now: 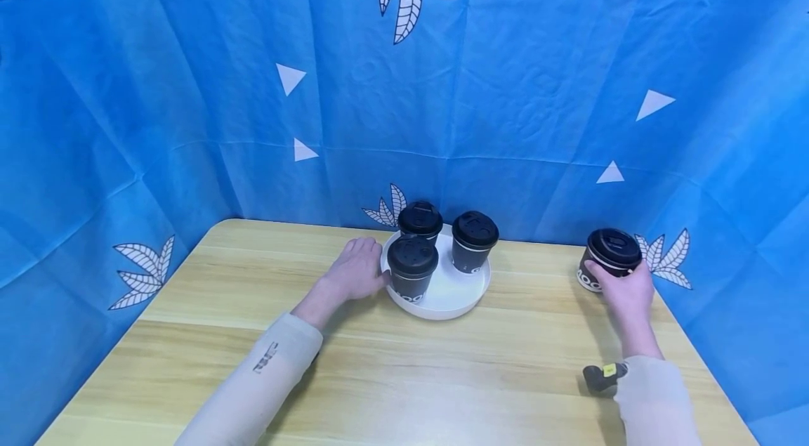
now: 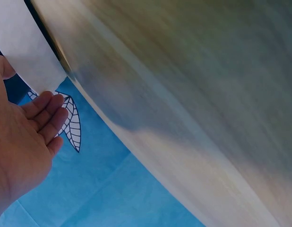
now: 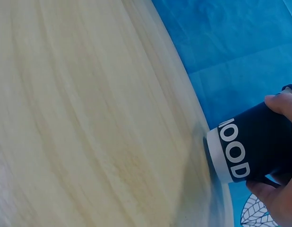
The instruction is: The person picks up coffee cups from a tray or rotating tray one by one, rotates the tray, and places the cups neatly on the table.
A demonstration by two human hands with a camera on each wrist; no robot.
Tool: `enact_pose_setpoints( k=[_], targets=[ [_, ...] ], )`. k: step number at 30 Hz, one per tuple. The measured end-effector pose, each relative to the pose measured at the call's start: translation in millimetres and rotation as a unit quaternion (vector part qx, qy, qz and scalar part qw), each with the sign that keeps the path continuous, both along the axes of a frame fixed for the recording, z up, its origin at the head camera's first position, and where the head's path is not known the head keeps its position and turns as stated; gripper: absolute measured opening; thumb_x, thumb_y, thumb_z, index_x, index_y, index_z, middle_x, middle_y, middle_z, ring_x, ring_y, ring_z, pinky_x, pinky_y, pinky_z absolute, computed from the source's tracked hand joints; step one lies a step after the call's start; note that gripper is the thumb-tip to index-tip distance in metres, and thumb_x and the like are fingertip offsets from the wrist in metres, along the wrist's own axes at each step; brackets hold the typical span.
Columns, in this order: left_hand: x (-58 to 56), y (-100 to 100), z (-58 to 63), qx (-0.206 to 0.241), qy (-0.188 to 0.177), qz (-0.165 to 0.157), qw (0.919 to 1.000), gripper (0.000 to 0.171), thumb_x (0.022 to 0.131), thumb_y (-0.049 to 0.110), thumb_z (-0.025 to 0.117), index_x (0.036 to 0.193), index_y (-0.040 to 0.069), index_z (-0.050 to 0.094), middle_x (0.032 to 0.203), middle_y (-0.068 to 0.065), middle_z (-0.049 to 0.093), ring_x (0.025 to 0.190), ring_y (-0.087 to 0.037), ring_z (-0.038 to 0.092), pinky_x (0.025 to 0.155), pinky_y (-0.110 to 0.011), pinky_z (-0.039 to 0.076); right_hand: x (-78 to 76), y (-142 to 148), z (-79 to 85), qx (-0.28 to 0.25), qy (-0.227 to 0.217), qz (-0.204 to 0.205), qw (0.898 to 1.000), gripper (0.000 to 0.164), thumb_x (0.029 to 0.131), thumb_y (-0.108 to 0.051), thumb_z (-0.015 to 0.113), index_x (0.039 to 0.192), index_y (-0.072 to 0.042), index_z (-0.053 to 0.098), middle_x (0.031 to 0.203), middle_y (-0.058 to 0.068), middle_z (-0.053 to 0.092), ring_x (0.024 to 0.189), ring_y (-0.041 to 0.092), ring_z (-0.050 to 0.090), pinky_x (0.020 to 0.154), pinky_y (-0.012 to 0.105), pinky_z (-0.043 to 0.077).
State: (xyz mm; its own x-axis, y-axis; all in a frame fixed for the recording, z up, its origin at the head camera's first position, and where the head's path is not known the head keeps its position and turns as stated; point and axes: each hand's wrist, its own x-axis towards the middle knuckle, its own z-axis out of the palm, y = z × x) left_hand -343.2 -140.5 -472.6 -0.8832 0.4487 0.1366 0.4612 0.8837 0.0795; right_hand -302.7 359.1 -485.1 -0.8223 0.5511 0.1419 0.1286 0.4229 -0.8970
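At the table's far right, my right hand [image 1: 628, 291] grips a lidded paper coffee cup [image 1: 594, 270], thumb on one side and fingers on the other. In the right wrist view this dark cup [image 3: 259, 146] shows white MOOD lettering, with its white base close to the tabletop. My left hand [image 1: 357, 269] rests at the left side of a round white tray [image 1: 451, 302], thumb by the rim. In the left wrist view its fingers [image 2: 51, 116] lie loosely bent by the tray's wall [image 2: 30, 42]. Three similar lidded cups stand upright on the tray, the front one [image 1: 412, 270] nearest my left thumb.
On the tray, the back cup [image 1: 420, 220] and right cup [image 1: 474, 242] stand near the blue curtain [image 1: 537, 81] behind the wooden table [image 1: 392, 376]. The curtain also flanks both sides. A small black device with a yellow label [image 1: 608, 370] sits at my right wrist.
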Motion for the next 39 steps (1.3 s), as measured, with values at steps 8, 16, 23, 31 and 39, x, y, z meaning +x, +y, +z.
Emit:
enact_pose_setpoints(
  k=[8,16,23,31,39],
  targets=[
    [1.6,1,0.4,0.006,0.005,-0.002,1.0,0.051,0.094,0.044,0.064,0.12,0.001,0.057,0.111,-0.01,0.053,0.113,-0.031,0.048,0.117,-0.048,0.033,4.8,1,-2.4,0.009,-0.013,-0.005,1.0,0.101,0.09,-0.041,0.079,0.161,0.002,0.021,0.157,0.031,0.038,0.146,0.048,0.036,0.123,0.058,0.025],
    [1.5,1,0.7,0.003,0.0,-0.003,1.0,0.051,0.094,0.044,0.062,0.12,0.001,0.056,0.112,-0.01,0.052,0.114,-0.031,0.047,0.117,-0.048,0.032,4.6,2,-2.2,0.013,-0.018,-0.002,1.0,0.102,0.09,-0.043,0.078,0.162,0.002,0.021,0.158,0.031,0.037,0.146,0.048,0.035,0.123,0.058,0.025],
    [1.3,1,0.0,0.003,0.004,-0.002,1.0,0.049,0.094,0.043,0.063,0.118,0.001,0.057,0.109,-0.009,0.052,0.112,-0.03,0.047,0.116,-0.047,0.033,5.8,5,-4.9,-0.002,-0.018,0.007,1.0,0.106,0.089,-0.042,0.08,0.163,0.001,0.018,0.16,0.031,0.034,0.148,0.047,0.033,0.123,0.058,0.023],
    [3.2,1,1.9,0.005,0.001,-0.002,1.0,0.049,0.094,0.043,0.064,0.117,0.001,0.057,0.108,-0.008,0.052,0.11,-0.03,0.047,0.115,-0.047,0.034,11.8,7,-0.9,-0.028,-0.013,0.01,0.999,0.115,0.087,-0.047,0.081,0.166,-0.005,0.008,0.168,0.025,0.021,0.153,0.044,0.022,0.125,0.059,0.019],
    [2.1,2,1.4,0.004,-0.002,-0.001,1.0,0.05,0.094,0.043,0.063,0.119,0.0,0.057,0.111,-0.009,0.052,0.112,-0.03,0.047,0.116,-0.047,0.033,16.4,5,11.6,-0.012,0.009,-0.017,1.0,0.114,0.088,-0.046,0.08,0.167,-0.011,0.006,0.172,0.013,0.013,0.158,0.033,0.016,0.128,0.048,0.015]
  ],
)
